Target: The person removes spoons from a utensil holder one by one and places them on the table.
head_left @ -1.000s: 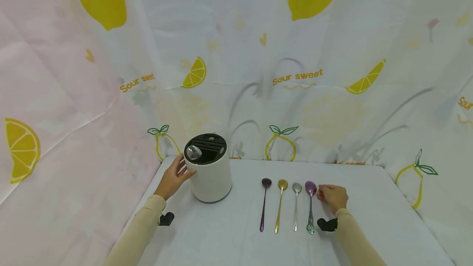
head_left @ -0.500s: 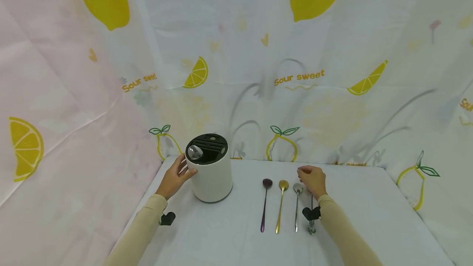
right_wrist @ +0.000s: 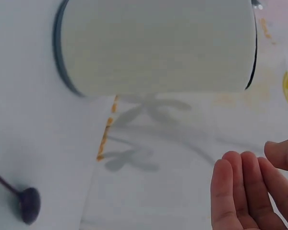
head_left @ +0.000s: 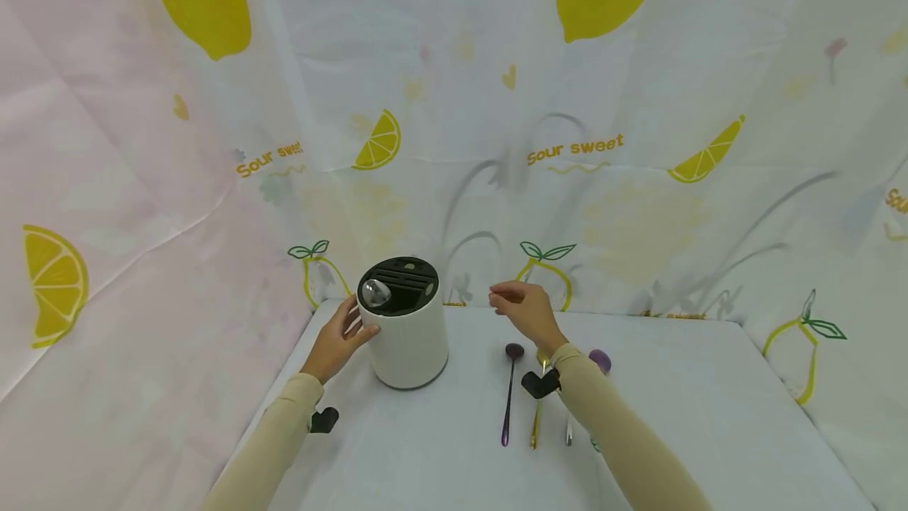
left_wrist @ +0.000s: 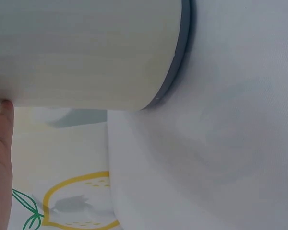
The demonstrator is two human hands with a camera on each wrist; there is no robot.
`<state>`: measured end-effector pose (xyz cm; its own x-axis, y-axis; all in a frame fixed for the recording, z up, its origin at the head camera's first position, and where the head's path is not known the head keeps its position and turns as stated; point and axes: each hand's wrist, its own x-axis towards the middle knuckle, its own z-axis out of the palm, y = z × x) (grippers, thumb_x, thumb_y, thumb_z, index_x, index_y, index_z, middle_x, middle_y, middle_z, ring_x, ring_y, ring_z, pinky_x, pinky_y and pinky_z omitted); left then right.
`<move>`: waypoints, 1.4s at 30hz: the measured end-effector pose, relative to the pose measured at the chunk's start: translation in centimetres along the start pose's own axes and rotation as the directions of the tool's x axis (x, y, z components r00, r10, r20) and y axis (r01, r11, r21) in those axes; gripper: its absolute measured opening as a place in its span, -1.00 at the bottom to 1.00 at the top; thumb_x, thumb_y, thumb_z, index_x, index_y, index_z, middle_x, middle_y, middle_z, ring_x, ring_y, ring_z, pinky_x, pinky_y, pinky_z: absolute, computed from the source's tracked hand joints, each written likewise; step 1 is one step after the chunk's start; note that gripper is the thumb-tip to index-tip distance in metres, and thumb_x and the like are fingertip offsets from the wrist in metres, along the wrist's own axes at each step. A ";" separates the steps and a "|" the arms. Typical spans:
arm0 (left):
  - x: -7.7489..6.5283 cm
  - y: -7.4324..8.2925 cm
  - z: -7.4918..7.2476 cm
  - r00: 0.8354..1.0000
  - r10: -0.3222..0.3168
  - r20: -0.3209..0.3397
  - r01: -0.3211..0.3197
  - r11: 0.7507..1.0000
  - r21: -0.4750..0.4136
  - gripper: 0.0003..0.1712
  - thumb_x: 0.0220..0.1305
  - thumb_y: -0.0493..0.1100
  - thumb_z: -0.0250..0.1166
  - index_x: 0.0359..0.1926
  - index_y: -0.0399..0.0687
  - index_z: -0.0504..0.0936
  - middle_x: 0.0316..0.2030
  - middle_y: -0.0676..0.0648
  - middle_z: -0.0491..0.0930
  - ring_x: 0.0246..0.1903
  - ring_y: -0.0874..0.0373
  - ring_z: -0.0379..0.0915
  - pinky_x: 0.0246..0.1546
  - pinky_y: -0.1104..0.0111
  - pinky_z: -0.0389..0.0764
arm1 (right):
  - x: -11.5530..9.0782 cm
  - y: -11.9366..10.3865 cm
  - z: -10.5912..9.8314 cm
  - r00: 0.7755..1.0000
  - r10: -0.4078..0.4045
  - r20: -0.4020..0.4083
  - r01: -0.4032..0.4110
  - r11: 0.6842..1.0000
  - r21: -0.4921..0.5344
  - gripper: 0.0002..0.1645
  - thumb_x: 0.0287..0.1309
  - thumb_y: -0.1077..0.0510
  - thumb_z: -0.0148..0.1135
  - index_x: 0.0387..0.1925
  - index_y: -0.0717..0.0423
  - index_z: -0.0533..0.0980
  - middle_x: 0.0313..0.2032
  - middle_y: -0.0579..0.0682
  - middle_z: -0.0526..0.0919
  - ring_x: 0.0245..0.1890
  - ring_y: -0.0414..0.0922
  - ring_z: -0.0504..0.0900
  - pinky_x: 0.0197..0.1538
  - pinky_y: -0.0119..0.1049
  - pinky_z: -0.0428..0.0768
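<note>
A white cylindrical utensil holder (head_left: 407,349) with a black slotted top (head_left: 400,268) stands at the left of the table. The bowl of a silver spoon (head_left: 375,292) sticks up from one opening. Against the holder's left side rests my left hand (head_left: 339,341), thumb toward the front, fingers fairly straight. My right hand (head_left: 525,310) hangs over the table right of the holder, fingers together and loosely bent, holding nothing. Below it lie a dark purple spoon (head_left: 514,350), a gold spoon (head_left: 535,423), a silver spoon (head_left: 569,432) and a bright purple spoon (head_left: 600,359). My right arm partly covers the last three.
A white cloth covers the table (head_left: 440,456). Behind it hangs a lemon-print cloth (head_left: 454,101), which also runs along both sides. Each wrist wears a dark heart-shaped piece (head_left: 541,384).
My right hand has travelled left and away from beside the bright purple spoon, passing over the row of spoons toward the holder. My left hand stays on the holder.
</note>
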<state>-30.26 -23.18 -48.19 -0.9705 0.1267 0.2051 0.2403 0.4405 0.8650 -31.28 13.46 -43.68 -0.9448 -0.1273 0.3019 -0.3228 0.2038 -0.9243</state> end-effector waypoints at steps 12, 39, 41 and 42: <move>-0.2 0.0 -0.1 1.000 0.013 -0.005 -0.013 1.000 -0.016 0.02 0.18 0.18 0.38 0.52 0.16 0.02 0.49 -0.04 0.03 0.43 -0.10 0.02 0.36 0.07 0.25 | 1.7 -4.9 5.9 0.986 -0.107 0.126 0.105 0.994 0.021 -0.73 0.17 0.20 0.37 -0.09 0.19 0.68 -0.23 -0.01 0.74 -0.27 -0.04 0.73 -0.18 -0.31 0.72; 0.0 0.0 0.1 1.000 0.022 -0.012 -0.022 1.000 -0.010 0.00 0.19 0.18 0.37 0.51 0.13 0.05 0.48 -0.03 0.06 0.42 -0.06 0.06 0.36 0.18 0.27 | 3.4 -6.7 12.9 0.967 -0.143 0.210 0.148 0.989 -0.005 -0.72 0.09 0.24 0.43 -0.11 0.15 0.69 -0.25 -0.03 0.75 -0.24 -0.23 0.72 -0.18 -0.44 0.69; 0.1 -0.1 0.0 1.000 0.024 -0.002 -0.024 1.000 -0.017 0.00 0.22 0.15 0.36 0.52 0.08 0.02 0.49 -0.07 0.03 0.43 -0.10 0.03 0.37 0.15 0.25 | 3.5 -6.7 13.2 0.968 -0.152 0.200 0.161 0.987 -0.030 -0.75 0.08 0.25 0.44 -0.15 0.13 0.70 -0.28 -0.05 0.75 -0.27 -0.25 0.71 -0.21 -0.45 0.69; 0.1 -0.1 0.0 1.000 0.025 -0.001 -0.025 0.999 -0.020 0.00 0.23 0.13 0.36 0.52 0.05 0.01 0.49 -0.09 0.02 0.43 -0.12 0.02 0.38 0.13 0.23 | 3.6 -6.6 13.3 0.968 -0.157 0.197 0.168 0.985 -0.041 -0.77 0.07 0.24 0.44 -0.17 0.12 0.71 -0.29 -0.06 0.75 -0.29 -0.26 0.71 -0.22 -0.45 0.69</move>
<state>-30.37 -23.22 -48.21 -0.9642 0.1370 0.2271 0.2642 0.4194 0.8685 -31.80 -1.29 -39.59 -0.8526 -0.3468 0.3910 -0.4790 0.2190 -0.8501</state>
